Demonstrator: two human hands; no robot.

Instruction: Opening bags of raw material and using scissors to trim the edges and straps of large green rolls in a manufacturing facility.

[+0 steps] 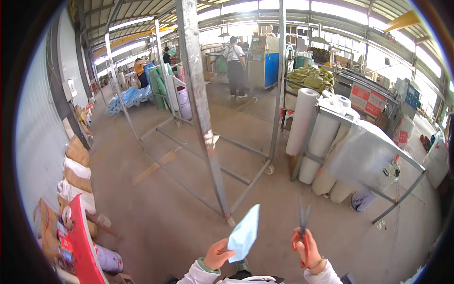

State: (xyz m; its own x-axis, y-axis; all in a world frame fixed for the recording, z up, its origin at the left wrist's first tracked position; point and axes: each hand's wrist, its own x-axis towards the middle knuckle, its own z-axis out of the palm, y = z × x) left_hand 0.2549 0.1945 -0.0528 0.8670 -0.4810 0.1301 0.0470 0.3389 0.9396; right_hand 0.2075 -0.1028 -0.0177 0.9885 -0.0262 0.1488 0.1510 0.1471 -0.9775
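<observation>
My left hand is closed on the lower left edge of a light blue sheet, thin and folded-looking; whether it is paper or film I cannot tell. The sheet stands up at a tilt in front of me. To its right, my right hand grips a pair of scissors by the orange-red handles. The dark blades point away and upward, slightly apart, and do not touch the sheet. White sleeves cover both forearms.
Ahead stands a grey metal frame on casters. White rolls lean in a rack at the right. A red board and a purple bucket are at the lower left. A person stands by a machine far off.
</observation>
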